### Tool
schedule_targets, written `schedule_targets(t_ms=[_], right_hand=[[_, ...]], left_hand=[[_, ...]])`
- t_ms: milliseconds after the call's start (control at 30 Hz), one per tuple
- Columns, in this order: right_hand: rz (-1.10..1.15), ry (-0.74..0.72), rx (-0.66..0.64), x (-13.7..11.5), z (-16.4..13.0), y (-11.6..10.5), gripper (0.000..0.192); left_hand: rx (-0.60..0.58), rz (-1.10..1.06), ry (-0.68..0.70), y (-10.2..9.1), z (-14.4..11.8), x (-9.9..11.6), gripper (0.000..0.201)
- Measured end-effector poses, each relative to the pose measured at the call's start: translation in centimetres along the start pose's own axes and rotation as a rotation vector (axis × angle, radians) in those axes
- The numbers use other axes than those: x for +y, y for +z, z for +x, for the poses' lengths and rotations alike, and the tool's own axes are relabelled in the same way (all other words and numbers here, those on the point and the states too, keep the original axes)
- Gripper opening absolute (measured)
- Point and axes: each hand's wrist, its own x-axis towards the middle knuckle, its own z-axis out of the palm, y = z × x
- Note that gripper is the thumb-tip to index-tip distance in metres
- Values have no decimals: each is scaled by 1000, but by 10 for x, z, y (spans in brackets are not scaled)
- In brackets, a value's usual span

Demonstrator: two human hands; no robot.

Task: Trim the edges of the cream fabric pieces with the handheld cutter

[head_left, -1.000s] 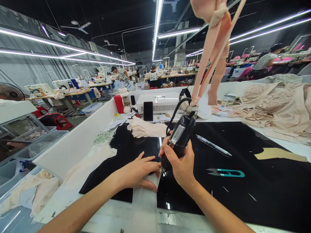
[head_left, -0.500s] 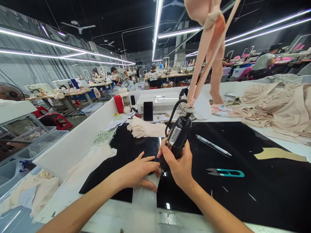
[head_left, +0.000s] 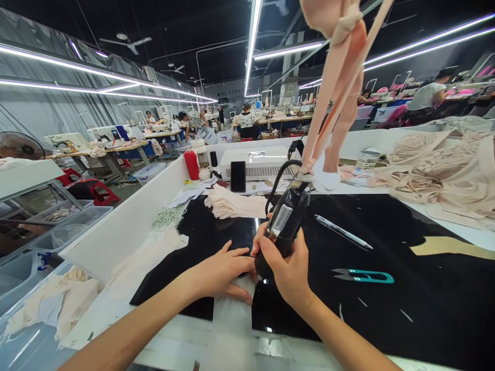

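Observation:
My right hand [head_left: 288, 268] grips a black handheld power tool [head_left: 284, 219] with a silver panel, held upright with its tip down on the glossy black table top [head_left: 406, 299]. A black cord loops from the tool's top and hangs from beige fabric straps [head_left: 340, 87] overhead. My left hand [head_left: 222, 273] lies flat, fingers spread, pressing a pale strip of fabric [head_left: 232, 319] right beside the tool's tip. The tip itself is hidden behind my fingers.
Teal thread snips [head_left: 363, 276] and a pen [head_left: 342, 232] lie to the right. A stack of beige pieces [head_left: 232, 203], a phone [head_left: 237, 176], a white machine [head_left: 257, 162] and a red bottle [head_left: 192, 165] stand behind. Beige garments [head_left: 441, 170] pile far right. Plastic bins [head_left: 42, 247] sit left. Other workers sew in the background.
The tool and both hands stay at the same spot on the fabric strip; only small shifts of the tool's tilt and the camera view show.

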Motion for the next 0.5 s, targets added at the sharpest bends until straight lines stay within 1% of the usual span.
schedule_targets(t_ms=[167, 333, 500], right_hand=[[19, 20, -6, -2, -1, 0, 26], [77, 50, -21, -5, -7, 0, 29], [87, 46, -42, -5, -11, 0, 30]], left_hand=[[-2, 12, 0, -2, 1, 3, 44], [-2, 25, 11, -1, 2, 2, 43], [-15, 12, 17, 0, 3, 0, 56]])
